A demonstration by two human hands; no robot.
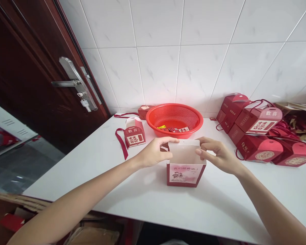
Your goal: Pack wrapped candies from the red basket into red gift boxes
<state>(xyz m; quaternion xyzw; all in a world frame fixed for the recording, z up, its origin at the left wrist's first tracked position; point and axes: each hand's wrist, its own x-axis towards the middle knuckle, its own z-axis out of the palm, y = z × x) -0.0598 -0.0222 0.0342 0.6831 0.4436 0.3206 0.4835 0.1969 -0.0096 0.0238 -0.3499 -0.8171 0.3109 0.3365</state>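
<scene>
A red and pink paper gift box [185, 174] stands upright on the white table, its top open and its pale inside showing. My left hand [159, 151] grips the box's left side near the rim, fingers at the back and thumb toward the front. On the opposite side, my right hand [216, 153] pinches the upper right edge between thumb and fingers. Behind the box sits a red plastic basket [174, 131] with a few small packets [174, 129] in its bottom. A smaller red box [135, 136] with a ribbon stands to the left.
Several finished red boxes [260, 122] are stacked at the right, with cords hanging from them. Another small red box [144, 111] is left of the basket by the tiled wall. A dark wooden door [40, 68] is at the left. Cardboard [91, 234] lies below the table's front edge.
</scene>
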